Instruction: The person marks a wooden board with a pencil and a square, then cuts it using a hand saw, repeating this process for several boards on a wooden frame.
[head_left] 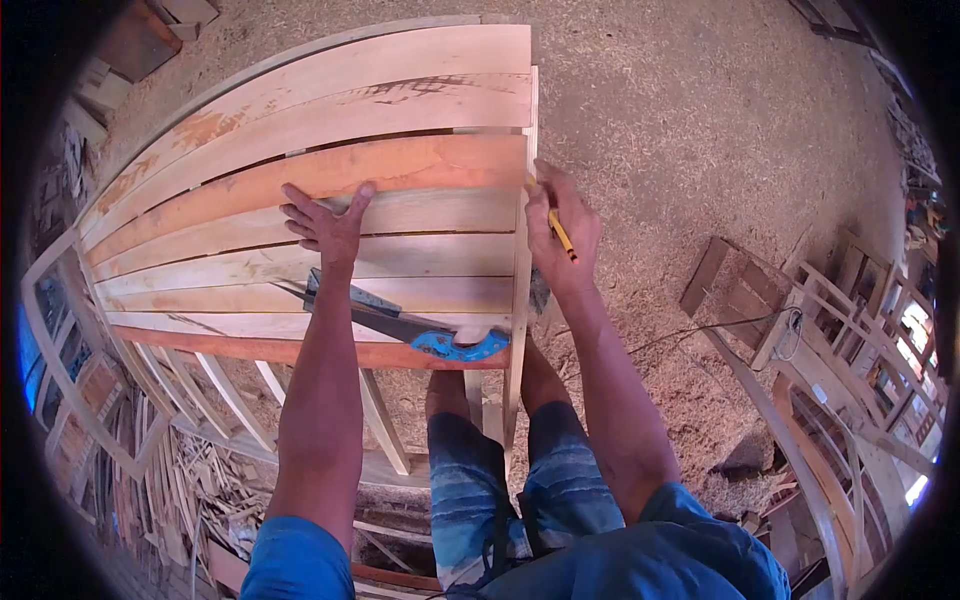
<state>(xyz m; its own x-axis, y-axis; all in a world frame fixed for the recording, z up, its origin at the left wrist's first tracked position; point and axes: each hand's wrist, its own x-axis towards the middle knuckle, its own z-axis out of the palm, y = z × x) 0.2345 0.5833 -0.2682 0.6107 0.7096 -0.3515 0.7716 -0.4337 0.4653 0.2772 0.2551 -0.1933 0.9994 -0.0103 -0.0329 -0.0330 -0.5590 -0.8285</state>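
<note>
Long curved planks (440, 212) lie side by side over a wooden boat-like frame. My left hand (330, 222) rests on them with its fingers spread, near the lower edge of an orange-toned plank (400, 165). At the planks' squared right end, my right hand (565, 225) is closed round a yellow pencil (563, 236), close to the upright edge board (520, 270). A handsaw with a blue handle (460, 346) lies on the lower planks, its blade passing under my left forearm. Beside the blade is a dark tool (365, 296), partly hidden by that forearm.
Open ribs (235, 400) of the frame show below the planks. Wood strips (160, 490) are piled at the lower left. On the right stand a curved wooden frame (780, 430) and a cable (690, 328). Shavings cover the floor (680, 130).
</note>
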